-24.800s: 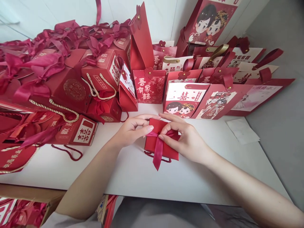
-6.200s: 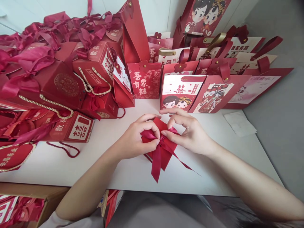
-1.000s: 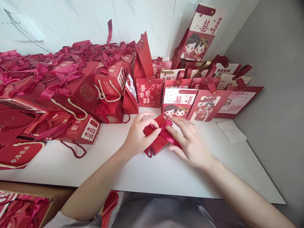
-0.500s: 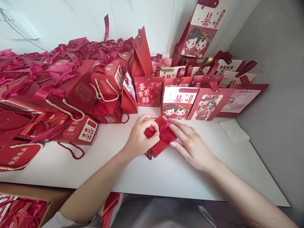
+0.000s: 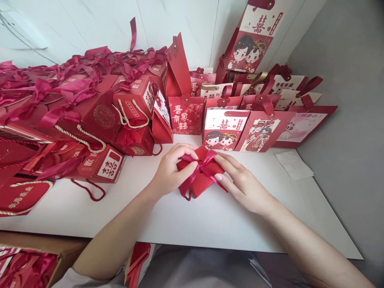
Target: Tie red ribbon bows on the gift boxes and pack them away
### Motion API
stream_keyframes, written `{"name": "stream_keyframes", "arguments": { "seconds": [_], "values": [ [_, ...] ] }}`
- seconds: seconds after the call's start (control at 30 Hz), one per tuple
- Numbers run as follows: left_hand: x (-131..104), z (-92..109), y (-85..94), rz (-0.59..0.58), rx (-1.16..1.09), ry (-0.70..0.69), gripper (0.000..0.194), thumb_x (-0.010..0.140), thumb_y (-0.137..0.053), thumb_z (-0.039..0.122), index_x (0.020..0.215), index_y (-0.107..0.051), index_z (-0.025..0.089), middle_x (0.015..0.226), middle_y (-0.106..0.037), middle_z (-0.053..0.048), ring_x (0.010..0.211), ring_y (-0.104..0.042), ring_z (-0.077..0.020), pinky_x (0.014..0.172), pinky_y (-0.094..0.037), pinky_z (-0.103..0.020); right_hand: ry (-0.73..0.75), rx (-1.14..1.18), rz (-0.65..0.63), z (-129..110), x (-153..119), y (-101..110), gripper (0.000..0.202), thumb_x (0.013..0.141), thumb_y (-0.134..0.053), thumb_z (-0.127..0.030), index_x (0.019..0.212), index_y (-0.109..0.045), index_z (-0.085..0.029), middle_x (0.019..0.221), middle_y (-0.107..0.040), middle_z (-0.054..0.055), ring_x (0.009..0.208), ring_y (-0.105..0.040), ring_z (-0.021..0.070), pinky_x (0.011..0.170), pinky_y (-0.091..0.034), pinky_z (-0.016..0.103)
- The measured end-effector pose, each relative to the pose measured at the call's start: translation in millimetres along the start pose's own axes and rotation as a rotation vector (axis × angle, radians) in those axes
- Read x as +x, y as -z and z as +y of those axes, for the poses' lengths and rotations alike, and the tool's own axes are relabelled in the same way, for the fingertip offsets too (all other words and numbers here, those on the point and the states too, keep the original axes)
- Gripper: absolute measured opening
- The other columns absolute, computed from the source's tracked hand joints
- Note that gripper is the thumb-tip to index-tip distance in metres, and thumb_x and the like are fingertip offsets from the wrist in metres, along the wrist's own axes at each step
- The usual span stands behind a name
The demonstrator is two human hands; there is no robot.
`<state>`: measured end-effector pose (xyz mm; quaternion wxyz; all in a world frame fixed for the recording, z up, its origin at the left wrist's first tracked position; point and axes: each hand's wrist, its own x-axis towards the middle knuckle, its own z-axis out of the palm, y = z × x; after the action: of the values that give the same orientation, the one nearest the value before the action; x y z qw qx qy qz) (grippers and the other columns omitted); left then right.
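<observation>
A small red gift box (image 5: 203, 184) sits on the white table in front of me, with a dark red ribbon (image 5: 201, 163) tied in a bow on its top and a bit of red cord at its lower left. My left hand (image 5: 172, 170) is closed at the bow's left loop, thumb and forefinger on the ribbon. On the other side, my right hand (image 5: 243, 182) has its fingers round the right loop and its thumb by the ribbon's tail at the box's right edge. The undersides of both hands' fingers are partly hidden.
Ribboned red boxes (image 5: 90, 108) are piled at the left. Red and white gift bags (image 5: 226, 124) stand along the back, with a folded white paper (image 5: 294, 164) at right. Below the table's left edge is a cardboard box (image 5: 64, 256) of similar packages.
My left hand has loosened its curled pinch and shifted slightly left, and the bow shows more fully. My right hand stays by the right loop, with the tail now hanging over the box's edge.
</observation>
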<state>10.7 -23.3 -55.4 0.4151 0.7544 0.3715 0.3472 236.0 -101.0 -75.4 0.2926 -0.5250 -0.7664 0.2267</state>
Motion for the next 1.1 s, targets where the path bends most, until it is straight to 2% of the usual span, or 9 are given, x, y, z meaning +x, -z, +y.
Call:
{"name": "stream_keyframes", "arguments": {
  "seconds": [0.1, 0.2, 0.3, 0.43, 0.6, 0.7, 0.83, 0.97, 1.1],
  "values": [
    [2.9, -3.6, 7.9, 0.059, -0.119, 0.099, 0.014, 0.094, -0.060, 0.030, 0.106, -0.063, 0.023, 0.110, -0.068, -0.005, 0.103, -0.064, -0.0201, 0.089, -0.050, -0.033, 0.008, -0.027, -0.001, 0.3, -1.8, 1.3, 0.048, 0.108, -0.040, -0.044, 0.153, -0.039, -0.029, 0.153, -0.050, 0.010, 0.135, -0.056, 0.0262, 0.112, -0.048, 0.046],
    [6.3, -6.1, 16.2, 0.131, -0.086, 0.089, 0.023, 0.098, -0.054, 0.040, 0.090, -0.064, 0.021, 0.093, -0.065, -0.003, 0.092, -0.061, -0.0187, 0.084, -0.046, -0.032, 0.020, -0.048, -0.009, -0.4, -2.6, 0.9, 0.047, 0.108, -0.040, -0.043, 0.152, -0.039, -0.029, 0.149, -0.054, 0.010, 0.130, -0.059, 0.0266, 0.108, -0.050, 0.046],
    [8.6, -6.2, 22.4, 0.065, 0.014, 0.091, 0.031, 0.096, -0.057, 0.048, 0.083, -0.062, 0.020, 0.089, -0.062, -0.003, 0.089, -0.058, -0.0190, 0.082, -0.044, -0.033, 0.031, -0.060, -0.007, -0.8, -2.4, 0.0, 0.046, 0.108, -0.041, -0.042, 0.151, -0.039, -0.029, 0.148, -0.056, 0.010, 0.129, -0.060, 0.0260, 0.108, -0.051, 0.046],
    [9.0, -5.4, 25.3, -0.034, 0.061, 0.168, 0.027, 0.087, -0.070, 0.046, 0.084, -0.062, 0.020, 0.092, -0.063, -0.003, 0.090, -0.060, -0.0198, 0.080, -0.045, -0.033, 0.049, -0.094, 0.014, -0.8, -2.3, -0.1, 0.045, 0.108, -0.041, -0.041, 0.150, -0.041, -0.027, 0.146, -0.057, 0.011, 0.127, -0.061, 0.0255, 0.106, -0.052, 0.045],
    [7.4, -6.7, 25.2, 0.003, -0.052, 0.030, 0.018, 0.088, -0.071, 0.036, 0.082, -0.066, 0.019, 0.095, -0.060, -0.004, 0.090, -0.060, -0.0188, 0.083, -0.048, -0.033, 0.087, -0.163, 0.041, -0.2, -3.0, 0.6, 0.044, 0.107, -0.043, -0.041, 0.148, -0.044, -0.024, 0.144, -0.058, 0.013, 0.125, -0.063, 0.0272, 0.104, -0.054, 0.046],
    [6.1, -7.2, 23.2, -0.001, -0.129, 0.015, 0.019, 0.092, -0.067, 0.036, 0.082, -0.068, 0.020, 0.096, -0.061, -0.005, 0.090, -0.062, -0.0189, 0.083, -0.050, -0.033, 0.102, -0.175, 0.055, 0.3, -3.5, 0.2, 0.043, 0.107, -0.043, -0.041, 0.147, -0.046, -0.023, 0.139, -0.063, 0.014, 0.120, -0.066, 0.0281, 0.100, -0.056, 0.047],
    [5.5, -5.4, 20.5, 0.040, -0.076, 0.047, 0.025, 0.095, -0.063, 0.039, 0.080, -0.069, 0.020, 0.094, -0.064, -0.006, 0.089, -0.061, -0.0193, 0.081, -0.049, -0.032, 0.111, -0.178, 0.060, 0.2, -3.8, -1.4, 0.046, 0.106, -0.044, -0.042, 0.149, -0.042, -0.024, 0.133, -0.067, 0.014, 0.114, -0.069, 0.0296, 0.096, -0.058, 0.048],
    [6.5, -1.2, 20.6, 0.038, -0.054, 0.107, 0.031, 0.096, -0.059, 0.042, 0.078, -0.069, 0.019, 0.086, -0.064, -0.004, 0.080, -0.059, -0.0180, 0.073, -0.046, -0.031, 0.117, -0.173, 0.050, 1.5, -4.1, -2.4, 0.047, 0.105, -0.047, -0.041, 0.150, -0.042, -0.024, 0.137, -0.065, 0.015, 0.117, -0.068, 0.0301, 0.098, -0.057, 0.049],
    [7.0, 1.6, 21.5, 0.041, -0.116, 0.163, 0.033, 0.095, -0.060, 0.043, 0.074, -0.065, 0.018, 0.075, -0.060, -0.002, 0.072, -0.054, -0.0162, 0.068, -0.043, -0.030, 0.175, -0.113, 0.146, 3.2, -5.2, -0.8, 0.041, 0.104, -0.053, -0.032, 0.143, -0.052, -0.024, 0.139, -0.063, 0.014, 0.124, -0.064, 0.0283, 0.103, -0.055, 0.046]
  ]
}}
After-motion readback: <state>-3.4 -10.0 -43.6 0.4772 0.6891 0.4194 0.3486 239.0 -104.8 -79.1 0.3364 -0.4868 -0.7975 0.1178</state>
